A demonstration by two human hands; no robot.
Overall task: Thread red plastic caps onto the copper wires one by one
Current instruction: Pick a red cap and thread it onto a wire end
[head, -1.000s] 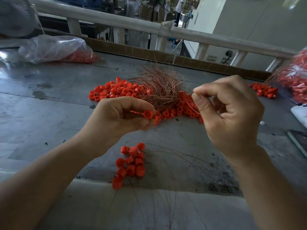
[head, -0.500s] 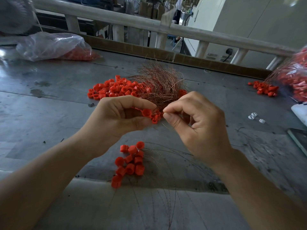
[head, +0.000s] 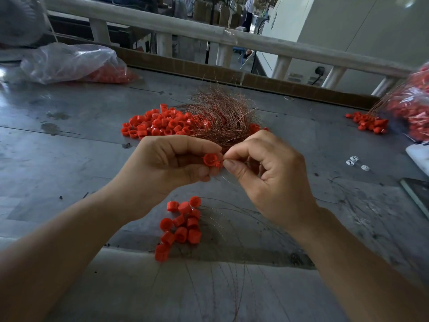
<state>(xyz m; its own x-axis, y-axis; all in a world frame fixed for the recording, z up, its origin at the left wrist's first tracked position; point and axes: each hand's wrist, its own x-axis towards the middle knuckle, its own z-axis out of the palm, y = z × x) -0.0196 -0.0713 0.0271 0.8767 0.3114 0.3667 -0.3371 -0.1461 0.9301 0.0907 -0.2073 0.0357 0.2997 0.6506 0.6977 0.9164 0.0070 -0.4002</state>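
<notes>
Pinching a red cap (head: 209, 159), the left hand (head: 167, 163) meets the right hand (head: 267, 177), pinching a copper wire (head: 224, 158) beside it.

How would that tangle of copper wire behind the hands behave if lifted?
Probably floppy: the wire tangle is fine strands curling every way. Likely light for its bulk: mostly air. It may snag the red caps lying against it.

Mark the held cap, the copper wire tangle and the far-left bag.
held cap (head: 209, 159), head view, round body.
copper wire tangle (head: 221, 117), head view, heap's middle.
plastic bag (head: 67, 61), head view, clear top.
</notes>
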